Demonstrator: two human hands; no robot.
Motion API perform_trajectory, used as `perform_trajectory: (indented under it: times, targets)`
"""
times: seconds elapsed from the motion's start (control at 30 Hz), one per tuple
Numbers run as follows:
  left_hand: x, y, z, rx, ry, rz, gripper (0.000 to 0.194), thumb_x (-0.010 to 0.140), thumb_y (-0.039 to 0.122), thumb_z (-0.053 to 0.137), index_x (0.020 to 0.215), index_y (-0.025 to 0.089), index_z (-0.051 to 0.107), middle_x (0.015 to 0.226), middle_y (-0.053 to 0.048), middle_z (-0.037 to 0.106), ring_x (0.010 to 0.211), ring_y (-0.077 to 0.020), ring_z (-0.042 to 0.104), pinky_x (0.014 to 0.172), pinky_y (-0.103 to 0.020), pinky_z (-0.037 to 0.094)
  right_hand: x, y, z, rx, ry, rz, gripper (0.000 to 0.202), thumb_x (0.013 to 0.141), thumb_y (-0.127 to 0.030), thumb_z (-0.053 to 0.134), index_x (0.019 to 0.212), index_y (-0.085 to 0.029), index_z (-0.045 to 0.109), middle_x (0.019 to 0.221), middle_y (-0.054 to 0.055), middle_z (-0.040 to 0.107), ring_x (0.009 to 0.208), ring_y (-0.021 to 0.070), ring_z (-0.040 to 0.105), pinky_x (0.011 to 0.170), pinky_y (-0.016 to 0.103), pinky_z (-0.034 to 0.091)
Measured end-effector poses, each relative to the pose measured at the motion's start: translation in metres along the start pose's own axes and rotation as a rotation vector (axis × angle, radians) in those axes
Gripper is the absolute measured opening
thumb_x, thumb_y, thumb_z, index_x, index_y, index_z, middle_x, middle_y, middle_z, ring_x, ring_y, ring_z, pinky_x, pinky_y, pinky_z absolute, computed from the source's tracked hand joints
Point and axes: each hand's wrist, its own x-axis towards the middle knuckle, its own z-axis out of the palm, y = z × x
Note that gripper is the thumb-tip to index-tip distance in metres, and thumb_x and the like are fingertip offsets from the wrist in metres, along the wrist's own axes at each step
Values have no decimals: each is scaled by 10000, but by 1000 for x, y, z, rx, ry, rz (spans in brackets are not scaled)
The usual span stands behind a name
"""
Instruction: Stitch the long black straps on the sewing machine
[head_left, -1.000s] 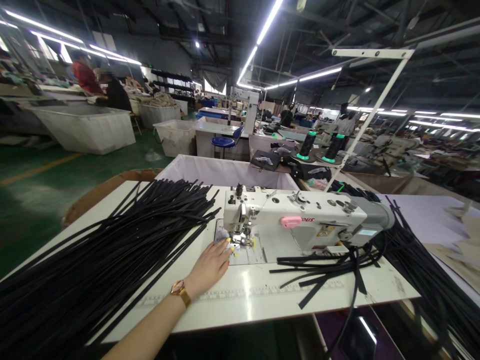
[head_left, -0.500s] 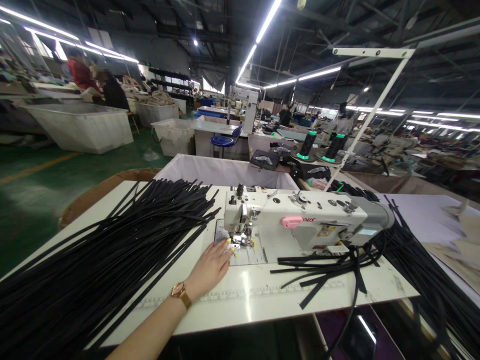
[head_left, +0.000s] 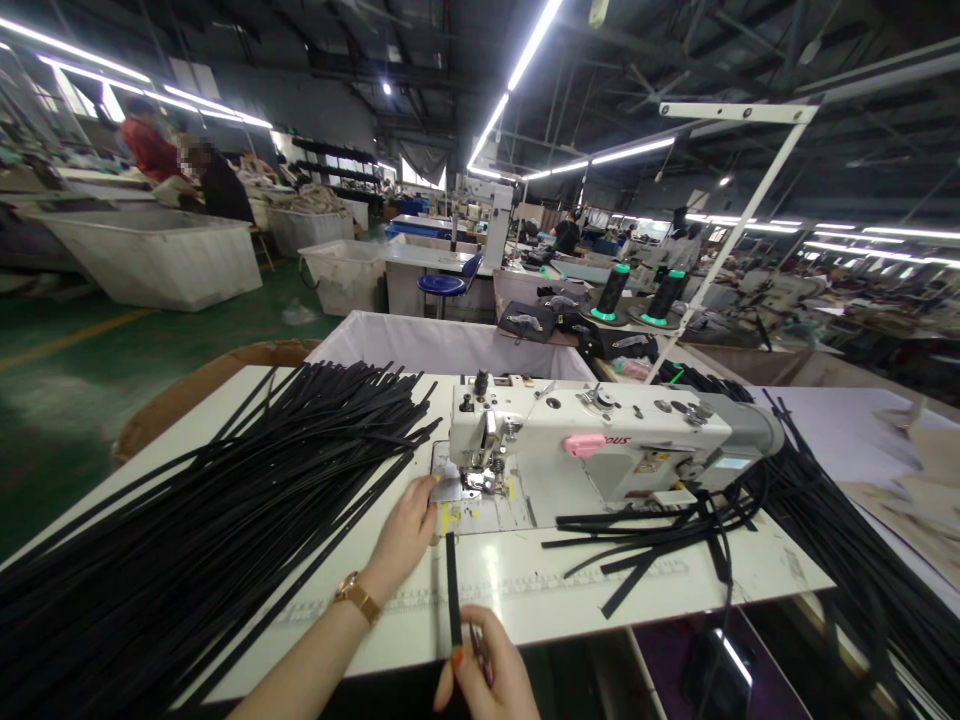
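My left hand point(head_left: 409, 525) rests on the table at the left edge of the sewing machine's needle plate point(head_left: 487, 515), wearing a gold watch point(head_left: 358, 597). Its fingers are curled in, and whatever they may hold is hidden. At the table's front edge, my right hand point(head_left: 491, 670) is closed on the lower end of a black strap point(head_left: 452, 580). That strap points up toward the needle plate, its far end lying just short of it. A small dark metal tool point(head_left: 480, 650), perhaps snips, shows in the right palm. The white sewing machine point(head_left: 540, 430) stands ahead.
Many long black straps point(head_left: 225, 500) cover the table's left side. Shorter black strap pieces point(head_left: 630, 545) lie under the machine's arm, and more straps hang at the right. Black thread cones point(head_left: 611, 295) stand behind. A fabric-lined bin point(head_left: 442, 342) borders the table's far edge.
My left hand has drawn back slightly left from the presser foot, and its fingers have curled. My right hand has come into view from below with a black strap.
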Motion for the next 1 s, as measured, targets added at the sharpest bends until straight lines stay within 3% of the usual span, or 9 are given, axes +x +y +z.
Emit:
perform_trajectory:
  times: [0.1, 0.17, 0.27, 0.43, 0.57, 0.77, 1.0]
  targets:
    - [0, 2, -4, -22, -13, 29, 295, 915, 180, 402, 1135, 200, 598, 1129, -82, 651, 1076, -236, 607, 980, -449, 500, 41, 5, 0, 200, 127, 8, 462, 934, -273, 409, 1380, -158, 363, 649, -16, 649, 708, 180, 617, 798, 343, 470]
    - [0, 5, -5, -1, -25, 46, 293, 911, 169, 409, 1112, 206, 619, 1107, -71, 667, 1051, -234, 618, 971, -449, 507, 63, 4, -3, 224, 140, 12, 534, 901, -197, 414, 1426, -174, 322, 651, -29, 632, 695, 173, 602, 800, 340, 462]
    - [-1, 9, -6, 53, -56, 76, 310, 909, 152, 403, 1115, 197, 630, 1130, -69, 673, 1059, -222, 618, 987, -436, 501, 83, 0, -10, 232, 159, 26, 522, 851, -146, 412, 1372, -157, 413, 616, -37, 617, 665, 172, 591, 760, 321, 457]
    - [-2, 15, -3, 210, -188, 242, 335, 908, 151, 425, 1170, 186, 632, 1252, -75, 634, 1179, -243, 563, 1073, -498, 411, 90, -7, -17, 236, 183, 58, 300, 816, -141, 414, 1055, -152, 595, 567, -46, 595, 561, 151, 526, 641, 281, 411]
    - [-2, 18, -2, 279, -241, 285, 354, 916, 159, 432, 1225, 170, 606, 1309, -95, 597, 1239, -261, 522, 1074, -523, 398, 95, -5, -20, 255, 190, 79, 139, 811, -152, 429, 819, -173, 566, 565, -38, 583, 531, 123, 448, 575, 252, 350]
    - [1, 19, -1, 297, -264, 253, 364, 938, 175, 414, 1268, 166, 567, 1360, -96, 556, 1288, -261, 477, 1074, -529, 392, 111, 1, -24, 269, 199, 75, 93, 821, -197, 467, 754, -181, 531, 587, -33, 556, 582, 129, 482, 597, 253, 367]
    - [1, 17, -1, 272, -269, 247, 370, 925, 159, 432, 1270, 174, 564, 1369, -85, 549, 1302, -264, 459, 1080, -532, 381, 109, 1, -24, 218, 170, 48, 111, 821, -164, 435, 788, -178, 540, 588, -37, 565, 570, 122, 473, 604, 252, 369]
